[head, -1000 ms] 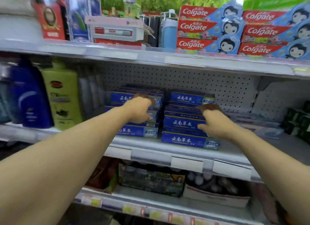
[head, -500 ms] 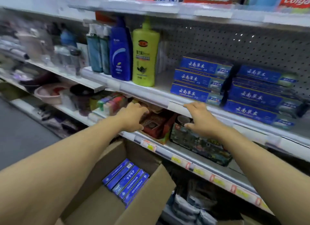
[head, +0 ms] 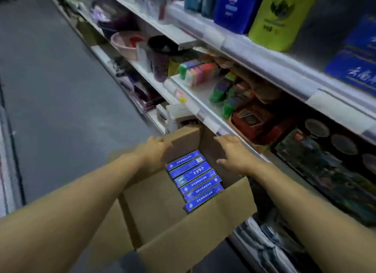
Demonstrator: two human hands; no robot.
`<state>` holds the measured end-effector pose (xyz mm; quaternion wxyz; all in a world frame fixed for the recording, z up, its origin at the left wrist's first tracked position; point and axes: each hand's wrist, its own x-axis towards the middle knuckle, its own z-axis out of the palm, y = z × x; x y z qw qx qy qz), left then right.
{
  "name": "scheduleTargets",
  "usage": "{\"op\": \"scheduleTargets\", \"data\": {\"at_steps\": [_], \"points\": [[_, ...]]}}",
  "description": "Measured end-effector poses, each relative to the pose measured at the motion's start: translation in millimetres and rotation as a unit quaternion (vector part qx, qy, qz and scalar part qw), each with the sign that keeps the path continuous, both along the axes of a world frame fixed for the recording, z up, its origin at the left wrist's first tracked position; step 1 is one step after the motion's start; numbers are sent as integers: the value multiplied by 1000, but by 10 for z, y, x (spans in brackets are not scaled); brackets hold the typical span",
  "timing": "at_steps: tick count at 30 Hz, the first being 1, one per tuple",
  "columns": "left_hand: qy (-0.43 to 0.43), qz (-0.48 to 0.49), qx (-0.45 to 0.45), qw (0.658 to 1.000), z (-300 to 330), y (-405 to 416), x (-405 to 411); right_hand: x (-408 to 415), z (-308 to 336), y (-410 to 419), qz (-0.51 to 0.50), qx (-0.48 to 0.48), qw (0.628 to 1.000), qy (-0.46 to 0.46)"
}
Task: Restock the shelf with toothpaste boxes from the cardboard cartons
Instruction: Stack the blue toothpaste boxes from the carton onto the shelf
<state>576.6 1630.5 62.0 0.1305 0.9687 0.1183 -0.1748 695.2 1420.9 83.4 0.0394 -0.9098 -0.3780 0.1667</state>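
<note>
Both hands reach over the cardboard carton (head: 179,240); left hand (head: 152,150) and right hand (head: 232,154) relaxed, grasping nothing.

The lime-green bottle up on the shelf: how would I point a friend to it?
Start at the open cardboard carton on the floor and look up to the highest shelf in view, at the top right. The lime-green bottle stands there beside a dark blue bottle; it is the only bright yellow-green one, with a dark leaf emblem.
</note>
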Motion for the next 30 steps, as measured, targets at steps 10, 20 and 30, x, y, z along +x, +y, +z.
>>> {"op": "scheduleTargets", "data": {"at_steps": [10, 20, 30], "points": [[136, 61, -36, 988, -1670, -69, 253, 563, -1637, 339, 52, -68, 989, 119], [103, 124, -167, 973, -3033, -500, 747, 1008, -2697, 121, 34, -113, 979, 164], [82, 112, -114, 984, -3520, -658, 909, 1140, -2982, 15, 13, -114, 979, 167]]}}
